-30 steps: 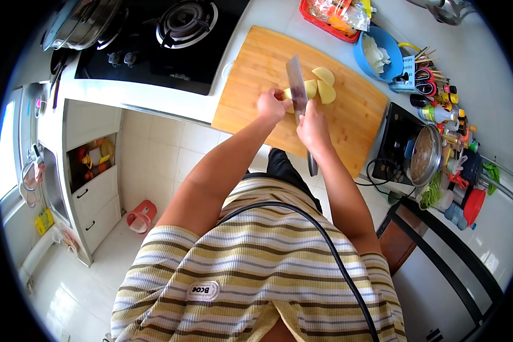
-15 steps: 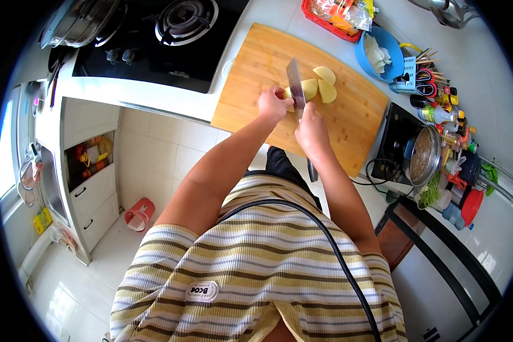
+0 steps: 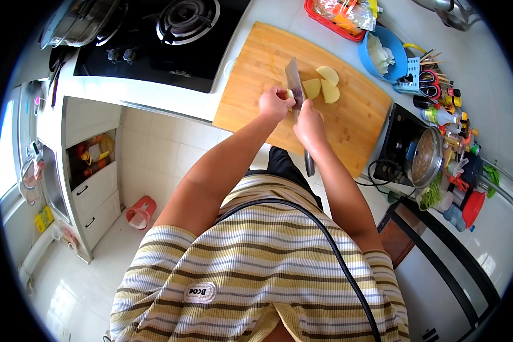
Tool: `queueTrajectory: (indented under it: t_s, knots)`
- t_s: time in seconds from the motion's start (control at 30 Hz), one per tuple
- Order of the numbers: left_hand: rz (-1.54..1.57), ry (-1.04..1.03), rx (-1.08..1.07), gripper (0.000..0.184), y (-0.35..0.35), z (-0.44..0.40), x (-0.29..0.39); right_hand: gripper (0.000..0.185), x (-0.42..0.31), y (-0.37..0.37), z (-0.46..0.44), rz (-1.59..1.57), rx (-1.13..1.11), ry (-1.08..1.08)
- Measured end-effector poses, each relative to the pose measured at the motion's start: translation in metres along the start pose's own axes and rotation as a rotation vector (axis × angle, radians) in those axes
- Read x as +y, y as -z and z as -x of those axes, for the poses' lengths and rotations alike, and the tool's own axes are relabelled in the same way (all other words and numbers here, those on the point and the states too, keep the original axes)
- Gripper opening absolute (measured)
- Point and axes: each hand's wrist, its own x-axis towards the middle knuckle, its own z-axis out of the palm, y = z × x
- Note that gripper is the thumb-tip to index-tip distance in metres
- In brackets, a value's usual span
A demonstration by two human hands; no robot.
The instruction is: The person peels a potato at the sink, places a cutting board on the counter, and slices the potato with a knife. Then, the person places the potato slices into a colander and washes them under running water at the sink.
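Note:
On the wooden cutting board [image 3: 347, 134], my left hand [image 3: 276, 104] is closed around a small pale potato piece [image 3: 289, 94], mostly hidden by the fingers. My right hand [image 3: 311, 122] grips a cleaver [image 3: 294, 78], its blade standing just right of the left fingertips and its dark handle end showing below the hand. Several cut potato pieces lie right of the blade: one piece [image 3: 311, 88] close beside it, another piece [image 3: 328, 74] above and a third piece [image 3: 330, 92] further right.
A gas stove [image 3: 154, 48] is at the upper left. Behind the board are a red basket [image 3: 336, 25] and a blue bowl [image 3: 389, 43] with pale leaves. To the right stand a covered pan [image 3: 426, 157], bottles [image 3: 436, 115] and a black chair [image 3: 439, 256].
The cleaver and my left hand's piece have come apart from the nearest potato piece, which now lies separate on the board. The hands have shifted only slightly.

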Motion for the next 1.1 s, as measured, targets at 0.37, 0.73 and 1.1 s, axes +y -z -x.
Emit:
queueTrajectory:
  t_s: [0.37,0.73,1.1]
  knots:
    - [0.031,-0.021,-0.029,0.036,-0.003,-0.004,-0.009,0.029,0.001,0.004,0.012,-0.079,0.122,0.018]
    - [-0.026,0.010,-0.021,0.034,0.001,0.002,0.003,0.022,0.003,0.027,0.004,-0.166,-0.025,-0.053]
    - [-0.009,-0.073,-0.009,0.033,-0.003,-0.001,-0.012,0.019,-0.017,0.045,0.002,-0.179,-0.147,-0.141]
